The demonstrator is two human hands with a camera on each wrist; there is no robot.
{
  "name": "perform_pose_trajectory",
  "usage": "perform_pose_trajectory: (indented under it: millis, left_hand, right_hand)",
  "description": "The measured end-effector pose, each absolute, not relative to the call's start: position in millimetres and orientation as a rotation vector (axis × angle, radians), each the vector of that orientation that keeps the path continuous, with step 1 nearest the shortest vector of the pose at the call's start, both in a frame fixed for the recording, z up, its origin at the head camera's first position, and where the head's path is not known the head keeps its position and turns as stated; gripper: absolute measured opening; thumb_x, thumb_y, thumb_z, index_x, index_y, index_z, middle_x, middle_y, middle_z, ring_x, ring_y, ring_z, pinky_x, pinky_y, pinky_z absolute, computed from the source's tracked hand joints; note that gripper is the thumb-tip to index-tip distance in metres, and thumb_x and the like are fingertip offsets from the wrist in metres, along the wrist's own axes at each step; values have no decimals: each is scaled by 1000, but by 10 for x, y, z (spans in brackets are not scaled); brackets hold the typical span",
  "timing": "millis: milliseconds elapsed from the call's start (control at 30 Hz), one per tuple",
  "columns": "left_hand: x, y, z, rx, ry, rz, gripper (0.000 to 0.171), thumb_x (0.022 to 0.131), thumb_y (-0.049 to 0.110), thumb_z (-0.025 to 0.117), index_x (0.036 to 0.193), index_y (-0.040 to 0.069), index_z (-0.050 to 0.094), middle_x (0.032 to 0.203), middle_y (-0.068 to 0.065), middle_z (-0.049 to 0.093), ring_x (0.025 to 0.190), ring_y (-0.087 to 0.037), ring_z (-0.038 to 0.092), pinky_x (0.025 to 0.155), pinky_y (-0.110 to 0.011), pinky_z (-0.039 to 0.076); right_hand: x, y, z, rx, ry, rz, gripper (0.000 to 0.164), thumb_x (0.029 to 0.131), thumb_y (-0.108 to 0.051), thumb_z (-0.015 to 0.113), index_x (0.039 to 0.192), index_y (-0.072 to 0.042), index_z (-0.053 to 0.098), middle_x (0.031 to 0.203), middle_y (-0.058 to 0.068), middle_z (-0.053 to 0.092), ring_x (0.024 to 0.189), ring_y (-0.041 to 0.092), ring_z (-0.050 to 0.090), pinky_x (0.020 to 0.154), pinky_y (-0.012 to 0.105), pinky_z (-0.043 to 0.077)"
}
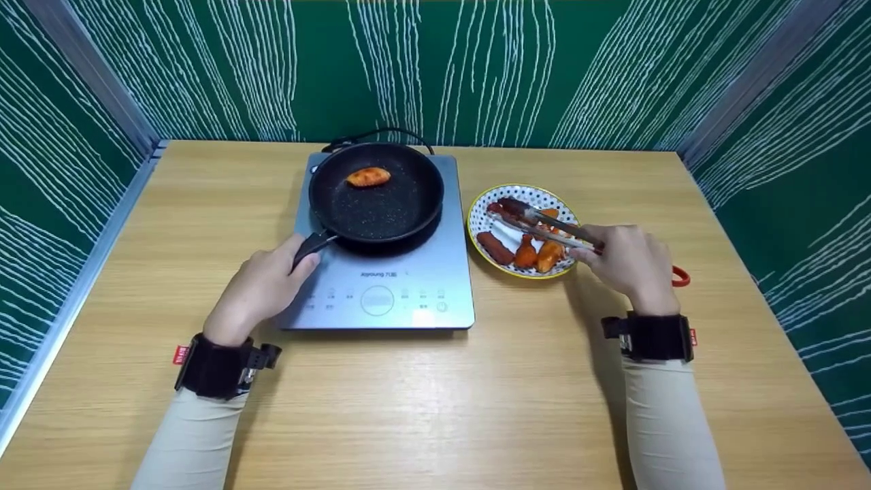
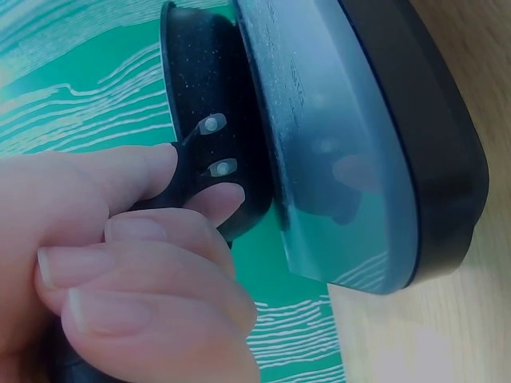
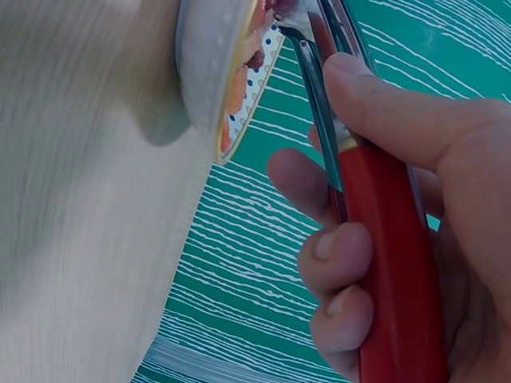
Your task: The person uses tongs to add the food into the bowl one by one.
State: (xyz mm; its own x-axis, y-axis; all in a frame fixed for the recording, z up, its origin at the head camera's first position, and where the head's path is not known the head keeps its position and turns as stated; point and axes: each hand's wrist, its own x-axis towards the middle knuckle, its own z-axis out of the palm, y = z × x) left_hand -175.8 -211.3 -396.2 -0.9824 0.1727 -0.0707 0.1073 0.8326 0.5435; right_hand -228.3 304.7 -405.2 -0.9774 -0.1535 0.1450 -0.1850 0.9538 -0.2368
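Note:
My left hand (image 1: 269, 280) grips the black handle (image 2: 172, 171) of a frying pan (image 1: 401, 207). One browned piece of chicken (image 1: 368, 177) lies toward the back of the pan. The pan is over a silver induction cooker (image 1: 435, 275). With my right hand (image 1: 633, 262) I hold red-handled metal tongs (image 1: 561, 228), fingers curled round the red grip (image 3: 387, 239). The tongs' tips are at a dark reddish piece of food (image 1: 500, 205) on the far left of a dotted plate (image 1: 531, 274). Several other browned pieces, one shaped like a drumstick (image 1: 525, 252), lie on the plate.
The plate stands on the wooden table (image 1: 422, 408), just right of the cooker. A black cord (image 1: 395, 130) runs behind the pan. Green panels (image 1: 476, 75) with white streaks enclose the table at the back and sides.

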Motion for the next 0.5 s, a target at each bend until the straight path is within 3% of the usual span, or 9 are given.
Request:
perform_pose_trajectory:
  millis: [233,500]
  left_hand:
    - [-1766,-2105,-3970,191,2868,854,26,115,36,47,116,11,51,82,-6,40,73,-28,50,63,-37,33]
    - [-1773,-2116,-3971,185,2866,858,26,115,36,46,118,11,51,83,-7,43,74,-28,51,63,-37,34]
  right_hand:
    - [-2275,3022,-4066,219,-3010,415,48,95,-37,83,134,-12,74,111,18,76,82,34,60,69,43,36]
    - [-2280,3028,-4052,212,-3015,416,45,94,-36,84,130,-11,76,104,17,76,81,34,59,70,43,36]
